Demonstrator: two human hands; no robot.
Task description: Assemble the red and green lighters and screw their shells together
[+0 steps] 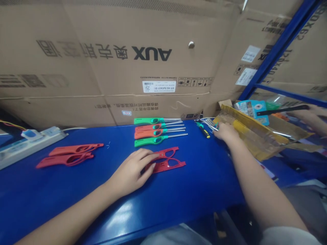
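My left hand [136, 168] rests on two red lighter shell halves [170, 165] that lie side by side on the blue table. Its fingers and thumb curl over their handle ends and hide them. Out to the right, my right hand [227, 132] is at a small heap of metal tubes [209, 121], fingers drawn together; what they pinch is hidden. A screwdriver [204, 131] with a black and yellow handle lies just left of that hand. Beyond my left hand sits a row of several gas lighters [149, 133], green and orange-red, their metal tubes pointing right.
More red shell pieces [68, 154] lie at the left, near a white power strip [48, 136]. A carton with yellow tape [245, 129] stands at the right, beside another person's hand [309, 115] and a black strip. A large cardboard sheet [109, 75] walls the back.
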